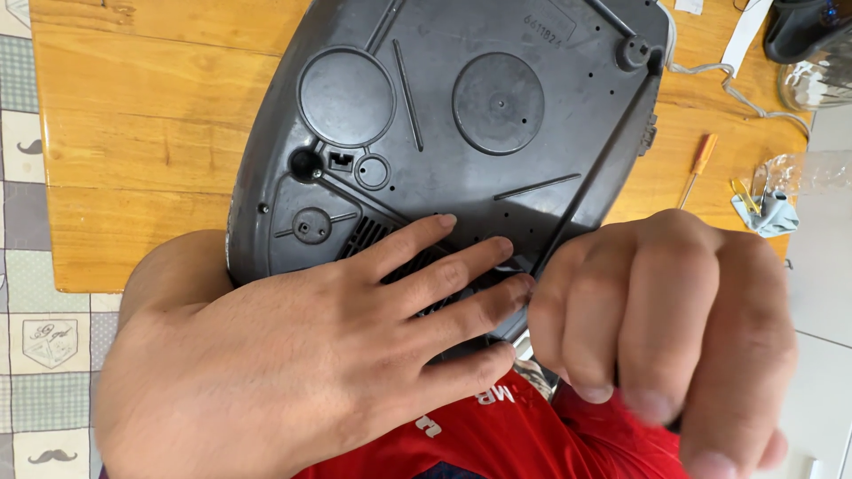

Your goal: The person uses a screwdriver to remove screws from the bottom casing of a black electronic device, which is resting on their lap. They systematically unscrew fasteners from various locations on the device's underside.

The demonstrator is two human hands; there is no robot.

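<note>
A dark grey plastic base, underside up, lies on the wooden table and fills the middle of the view. It shows two round raised discs, a vent grille and several small holes.

The left hand, at 7 o'clock, is open and lies flat, with its fingers spread on the grille.

The right hand, at 4 o'clock, is curled closed at the base's edge. Whether it grips anything cannot be told, since the fingers hide it.

At 2 o'clock an orange-handled screwdriver lies on the table, with a clear plastic bag just beside it. A white cord runs at 1 o'clock.

A pale stamped mark sits on the base at 12 o'clock. Red cloth shows at 6 o'clock.
</note>
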